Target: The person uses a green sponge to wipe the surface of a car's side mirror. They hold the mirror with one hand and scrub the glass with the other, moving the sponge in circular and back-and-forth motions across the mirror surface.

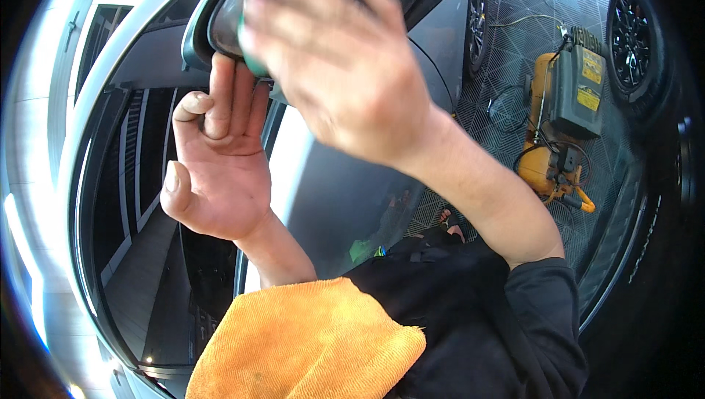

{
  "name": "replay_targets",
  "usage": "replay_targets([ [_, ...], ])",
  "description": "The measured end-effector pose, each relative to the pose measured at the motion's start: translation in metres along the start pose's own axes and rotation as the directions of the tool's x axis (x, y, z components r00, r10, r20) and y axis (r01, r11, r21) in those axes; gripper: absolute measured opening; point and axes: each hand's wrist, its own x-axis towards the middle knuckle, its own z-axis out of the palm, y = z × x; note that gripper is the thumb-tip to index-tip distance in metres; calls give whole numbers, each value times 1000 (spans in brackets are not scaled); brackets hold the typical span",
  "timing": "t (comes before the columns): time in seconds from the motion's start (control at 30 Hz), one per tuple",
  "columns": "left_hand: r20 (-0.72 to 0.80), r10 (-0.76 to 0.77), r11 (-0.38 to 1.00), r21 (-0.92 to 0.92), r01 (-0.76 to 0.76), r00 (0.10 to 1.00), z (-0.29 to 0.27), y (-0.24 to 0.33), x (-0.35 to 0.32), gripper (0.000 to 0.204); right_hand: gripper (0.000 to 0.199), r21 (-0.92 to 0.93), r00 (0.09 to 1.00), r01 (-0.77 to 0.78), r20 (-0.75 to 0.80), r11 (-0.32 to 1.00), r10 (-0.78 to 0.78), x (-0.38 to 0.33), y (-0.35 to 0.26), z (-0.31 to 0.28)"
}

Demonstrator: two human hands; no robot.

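Observation:
My right hand (345, 69), partly smeared by motion, presses a green cloth (255, 63) against a car's dark side mirror (225, 23) at the top. Only the cloth's edges show around my fingers, so its full shape is hidden. Below the mirror, my left hand (224, 171) is turned palm up. Its outstretched fingers reach the underside of the mirror, while the index finger is bent and the thumb stands apart. Nothing lies in that palm. An orange towel (301, 340) is draped over my left upper arm or shoulder.
The grey car's door (345, 193) and dark side window (147, 215) are beside me. At right, a yellow air compressor with a grey case (576, 94) stands on the tiled floor (507, 46), with hoses around it. Beyond it is another vehicle's wheel (631, 43).

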Motion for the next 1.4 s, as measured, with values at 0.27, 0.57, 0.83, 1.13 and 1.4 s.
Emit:
replay_targets([
  [0.27, -18, 1, 999, 40, 0, 1000, -4, 1, 2, 61, 26, 5, 988, -155, 1, 988, 155, 8, 26, -14],
  [0.57, -34, 25, 989, 145, -20, 999, -1, -2, 0, 60, 38, 34, 983, -181, -17, 983, 181, 6, 31, -22],
  [0.83, -58, 22, 988, 153, -13, 998, 0, -3, -3, 61, 49, 748, 544, -648, 586, -142, 600, 66, 7, -64],
  [1.13, -70, 36, 990, 142, -26, 997, 2, -4, -3, 62, 56, 234, 778, -628, 194, 742, 597, 64, 5, -44],
  [1.4, -53, 30, 992, 124, -24, 998, 3, -4, -1, 60, 59, 64, 696, -718, 54, 693, 716, 64, 10, -27],
])
